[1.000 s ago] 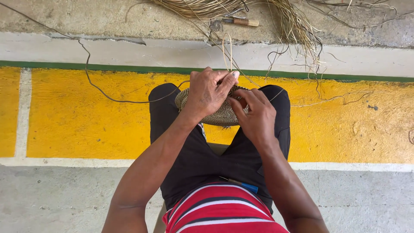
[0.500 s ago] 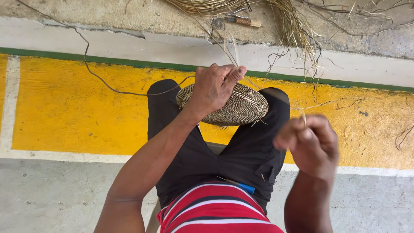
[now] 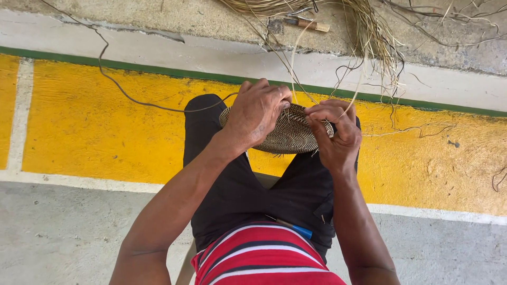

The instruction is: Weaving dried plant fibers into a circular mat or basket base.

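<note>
Closest in, below the hands: red shirt with white and dark stripes [image 3: 264, 258], and a blue-tipped pen or tool [image 3: 290, 228] tucked at the waist of the black trousers [image 3: 237, 184], just down from the right wrist. Sitting, knees pointing away, both forearms running up from the bottom edge.

Then the main bit: round woven basket base [image 3: 290, 134], dark and pale coiled pattern, resting across the knees and sitting right between the hands. Left hand [image 3: 257, 113] draped over its left part, fingers curled down onto the top edge, gripping it. Right hand [image 3: 335, 132] clamped on the right rim, fingers closed and pinching a pale fibre strand [image 3: 355, 89] that arcs up and away from the knuckles. So both hands closed, both on the basket, nearly touching each other over the top. A few loose ends poking out under the basket rim below the right hand.

Beneath and to either side of the hands: yellow painted floor band [image 3: 95, 126], white line nearer in, grey concrete below that. Thin dark cord [image 3: 127, 95] snaking off to the left of the left hand, one end running to the basket.

Past the hands: green stripe [image 3: 132, 66], pale kerb, then a bundle of dried straw [image 3: 369, 31] straight beyond the right hand, with a small wooden-handled tool [image 3: 306, 24] lying beside it. Scattered stray fibres off to the far right.
</note>
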